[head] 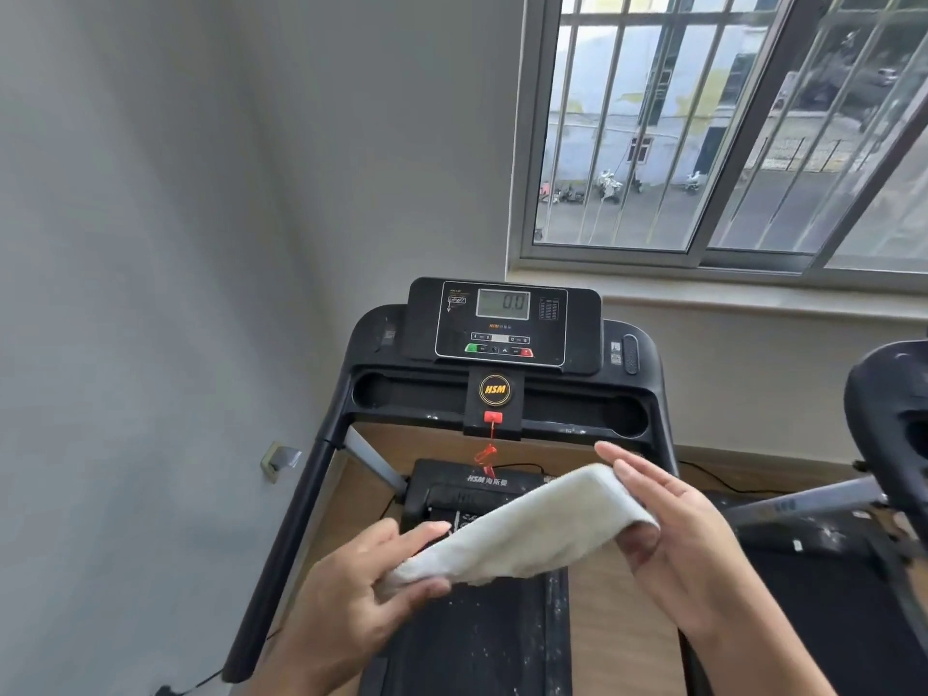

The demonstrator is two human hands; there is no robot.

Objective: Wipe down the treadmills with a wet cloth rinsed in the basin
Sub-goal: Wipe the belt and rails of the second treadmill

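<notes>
A folded white cloth [522, 532] stretches between both hands above the belt of a black treadmill [502, 389]. My left hand [351, 605] pinches the cloth's lower left end between thumb and fingers. My right hand [673, 535] is held flat with straight fingers, and the cloth's right end drapes over its palm. The treadmill's console [502, 321] shows 0.0 on its display. Its belt [477, 645] is speckled with white dust. A red safety clip [489, 444] hangs below the console.
A second black treadmill [889, 444] stands close on the right, its deck also dusty. A grey wall runs along the left with a socket [273, 462] near the floor. A barred window [728, 128] sits above the sill behind. A black cable crosses the wooden floor [622, 620].
</notes>
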